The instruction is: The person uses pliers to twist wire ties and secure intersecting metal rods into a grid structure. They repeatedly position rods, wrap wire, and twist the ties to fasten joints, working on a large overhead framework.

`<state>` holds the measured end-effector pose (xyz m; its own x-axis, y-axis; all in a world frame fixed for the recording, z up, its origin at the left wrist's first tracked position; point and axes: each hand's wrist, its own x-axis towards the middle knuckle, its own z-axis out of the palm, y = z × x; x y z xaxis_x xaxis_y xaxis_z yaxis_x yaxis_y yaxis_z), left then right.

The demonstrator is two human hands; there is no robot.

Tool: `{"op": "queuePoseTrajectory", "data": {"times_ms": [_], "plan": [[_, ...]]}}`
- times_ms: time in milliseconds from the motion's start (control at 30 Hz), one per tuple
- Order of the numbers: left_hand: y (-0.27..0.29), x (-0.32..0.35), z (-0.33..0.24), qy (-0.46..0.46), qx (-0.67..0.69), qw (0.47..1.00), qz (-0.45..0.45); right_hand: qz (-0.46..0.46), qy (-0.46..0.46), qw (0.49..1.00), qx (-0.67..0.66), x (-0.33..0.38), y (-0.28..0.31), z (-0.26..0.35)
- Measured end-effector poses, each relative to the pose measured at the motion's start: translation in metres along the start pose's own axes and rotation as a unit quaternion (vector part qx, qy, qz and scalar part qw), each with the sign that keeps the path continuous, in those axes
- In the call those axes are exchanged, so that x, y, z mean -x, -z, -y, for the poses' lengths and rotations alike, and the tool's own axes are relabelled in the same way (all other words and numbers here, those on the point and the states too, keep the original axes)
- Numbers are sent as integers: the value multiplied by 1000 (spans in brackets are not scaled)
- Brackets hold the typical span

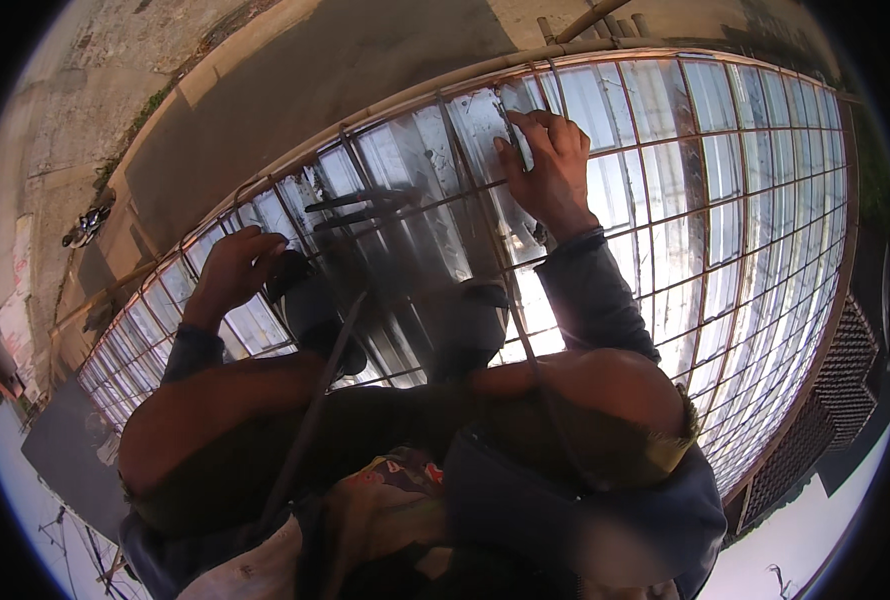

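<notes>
I squat on a grid of thin rusty steel bars (pixel 700 133) laid over shiny ribbed metal sheets (pixel 670 190). My left hand (pixel 233 275) is low over the grid's far edge, its fingers curled by the tip of my dark left shoe (pixel 310 305); whatever they grip is hidden. Further right, my right hand (pixel 553 170) reaches to the far edge with bent fingers, thumb and forefinger beside a thin dark strand or bar too small to make out. Between the hands lies a dark tool with two long handles (pixel 365 205), its kind unclear.
Beyond the grid's far edge, a paved ground (pixel 325 75) lies well below, partly in shadow. A parked motorcycle (pixel 87 227) stands down there at the left. Several pole ends (pixel 615 25) stick out beyond the edge. Dark tiled roofs (pixel 815 420) are at the right.
</notes>
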<state>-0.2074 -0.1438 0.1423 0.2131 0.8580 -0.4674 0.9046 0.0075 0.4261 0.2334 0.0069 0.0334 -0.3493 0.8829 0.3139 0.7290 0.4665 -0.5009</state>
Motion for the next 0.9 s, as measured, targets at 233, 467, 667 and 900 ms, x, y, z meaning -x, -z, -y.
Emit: {"op": "queuePoseTrajectory", "data": {"times_ms": [233, 467, 667, 900], "plan": [[115, 30, -60, 62, 93, 982, -152, 201, -84, 926, -309, 44, -2, 56], [116, -47, -210, 24, 84, 993, 79, 139, -160, 633, -745, -3, 49, 132], [122, -88, -264, -125, -36, 990, 44, -59, -264, 355, -895, -44, 75, 88], [162, -91, -232, -132, -135, 982, -20, 110, -453, 785, -408, -29, 96, -63]]}}
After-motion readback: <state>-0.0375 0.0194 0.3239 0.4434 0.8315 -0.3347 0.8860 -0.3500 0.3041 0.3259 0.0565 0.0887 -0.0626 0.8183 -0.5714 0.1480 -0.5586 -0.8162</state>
